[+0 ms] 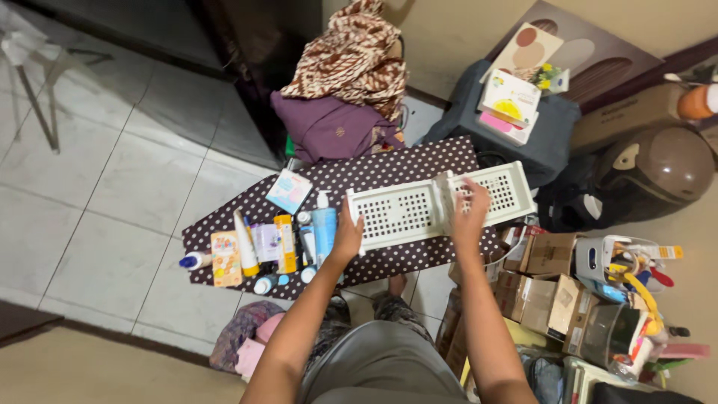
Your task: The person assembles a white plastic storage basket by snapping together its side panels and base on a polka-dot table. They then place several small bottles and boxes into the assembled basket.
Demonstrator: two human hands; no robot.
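A white perforated plastic tray point(404, 213) with two compartments lies on a brown polka-dot board point(389, 172). My left hand point(347, 236) grips the tray's left end. At the divider between the compartments, my right hand point(469, 212) holds the tray from above. Left of the tray, several tubes and bottles point(269, 247) lie in a row, among them a blue pump bottle point(324, 228). A small pale packet point(289, 190) lies behind them.
Purple and patterned brown cloths point(344, 90) hang at the far side. A grey box point(523, 127) bears colourful books. Cardboard boxes point(546, 288), a helmet point(658, 172) and a cluttered basket point(621, 262) crowd the right. White floor tiles point(97, 194) lie at left.
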